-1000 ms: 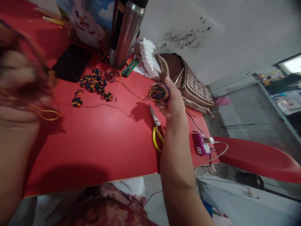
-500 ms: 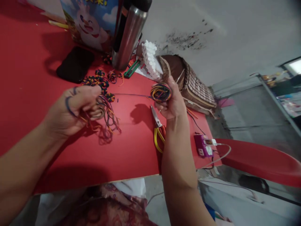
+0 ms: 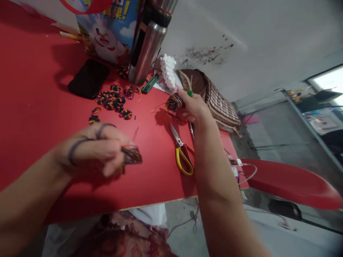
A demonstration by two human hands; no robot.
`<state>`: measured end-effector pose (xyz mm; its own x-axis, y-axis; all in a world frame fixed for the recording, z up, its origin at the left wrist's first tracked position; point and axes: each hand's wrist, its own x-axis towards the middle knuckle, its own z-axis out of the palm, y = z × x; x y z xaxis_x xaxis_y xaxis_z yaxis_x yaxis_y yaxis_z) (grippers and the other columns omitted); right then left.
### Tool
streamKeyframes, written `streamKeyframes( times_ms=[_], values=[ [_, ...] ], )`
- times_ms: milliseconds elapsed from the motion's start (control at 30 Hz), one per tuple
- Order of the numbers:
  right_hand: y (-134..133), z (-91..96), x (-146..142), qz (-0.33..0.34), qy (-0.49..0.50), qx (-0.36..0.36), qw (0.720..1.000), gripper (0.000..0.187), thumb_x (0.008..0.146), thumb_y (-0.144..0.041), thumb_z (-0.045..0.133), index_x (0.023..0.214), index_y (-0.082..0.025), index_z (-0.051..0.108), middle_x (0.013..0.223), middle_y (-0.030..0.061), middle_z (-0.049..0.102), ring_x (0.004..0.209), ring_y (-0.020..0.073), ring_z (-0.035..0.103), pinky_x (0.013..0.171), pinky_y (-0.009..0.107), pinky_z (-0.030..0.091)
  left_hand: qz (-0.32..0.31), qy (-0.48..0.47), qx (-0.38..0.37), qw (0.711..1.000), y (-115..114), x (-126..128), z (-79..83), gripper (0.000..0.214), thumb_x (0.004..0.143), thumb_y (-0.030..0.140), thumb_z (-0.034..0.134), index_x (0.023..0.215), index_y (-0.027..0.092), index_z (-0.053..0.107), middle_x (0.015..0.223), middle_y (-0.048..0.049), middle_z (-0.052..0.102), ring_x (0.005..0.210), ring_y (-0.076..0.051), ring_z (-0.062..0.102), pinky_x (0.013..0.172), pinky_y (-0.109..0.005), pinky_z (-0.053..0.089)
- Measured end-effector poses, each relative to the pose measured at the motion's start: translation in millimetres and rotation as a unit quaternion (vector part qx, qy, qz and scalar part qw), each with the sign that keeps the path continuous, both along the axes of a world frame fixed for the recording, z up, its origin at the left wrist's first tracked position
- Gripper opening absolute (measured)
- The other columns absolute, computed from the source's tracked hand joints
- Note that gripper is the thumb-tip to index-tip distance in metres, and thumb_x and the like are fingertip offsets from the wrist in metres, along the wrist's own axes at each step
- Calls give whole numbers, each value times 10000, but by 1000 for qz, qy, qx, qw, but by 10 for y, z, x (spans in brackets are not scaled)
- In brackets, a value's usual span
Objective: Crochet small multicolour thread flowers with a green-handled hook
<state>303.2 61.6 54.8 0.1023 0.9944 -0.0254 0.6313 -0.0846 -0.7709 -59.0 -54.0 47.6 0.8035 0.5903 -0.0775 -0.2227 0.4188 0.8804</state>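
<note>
At 2 o'clock from the left hand (image 3: 99,151), whose fingers pinch a thread bundle (image 3: 132,154), the right hand (image 3: 194,107) grips a coil (image 3: 174,102).

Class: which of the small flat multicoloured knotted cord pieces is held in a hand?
The small multicoloured knotted piece pinched by the left hand; the others lie on the red table.

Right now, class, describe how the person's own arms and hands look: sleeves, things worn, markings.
The left forearm and right forearm are bare, with no sleeves or watch in view. The left hand wears two dark cord loops, one round a finger, one farther back. The right hand shows no rings or markings.
</note>
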Motion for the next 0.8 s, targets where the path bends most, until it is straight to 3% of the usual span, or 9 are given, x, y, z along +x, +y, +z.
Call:
streamKeyframes(
  times_ms=[67,167,267,367,500,633,800],
  values=[
    [162,35,-24,-51,13,3,999,666,835,-930,757,843,-277,624,593,-26,432,515,148,357,481,343,289,-117,-9,-24,993,24,136,-46,595,936,736,840,786,161,819,564,-11,575,458,-83,407,449,-239,346],
    [342,-4,-103,-86,-14,-1,996,580,939,-801,752,778,-283,547,619,-30,421,542,146,367,520,347,320,-156,25,-21,987,60,301,-158,489,1002,640,819,960,154,857,790,-58,747,494,-65,470,427,-183,342],
    [434,-141,-187,-78,-89,-6,993,467,1047,-640,679,787,-276,543,663,-21,472,601,166,440,595,355,405,-122,32,-48,991,91,343,-254,445,1000,586,845,953,143,852,875,-75,782,501,-59,510,424,-167,400],
    [413,-213,-192,-77,-138,31,987,291,1033,-460,704,853,-245,624,772,19,600,762,206,574,734,356,477,-84,29,-93,992,116,308,-278,432,967,592,884,959,161,869,853,-65,780,506,-74,558,433,-173,455],
    [148,-53,-67,-82,-194,65,975,115,914,-276,774,999,-208,734,889,76,712,932,282,664,885,399,503,-38,6,-104,994,139,276,-253,425,929,589,927,946,165,896,795,-49,763,456,-34,460,417,-153,421],
    [-238,86,46,5,-337,-27,941,138,866,-155,709,978,-211,769,859,76,746,817,268,670,802,391,465,-12,21,-119,993,149,287,-257,429,910,590,939,943,164,895,791,-43,748,439,-35,438,403,-170,442],
    [-399,-75,105,17,-370,-67,927,154,801,-93,748,820,-227,673,822,102,740,768,257,610,728,375,361,-11,11,-131,991,170,282,-280,392,914,549,937,926,159,894,791,-49,740,419,-40,434,395,-199,456]
  ],
)
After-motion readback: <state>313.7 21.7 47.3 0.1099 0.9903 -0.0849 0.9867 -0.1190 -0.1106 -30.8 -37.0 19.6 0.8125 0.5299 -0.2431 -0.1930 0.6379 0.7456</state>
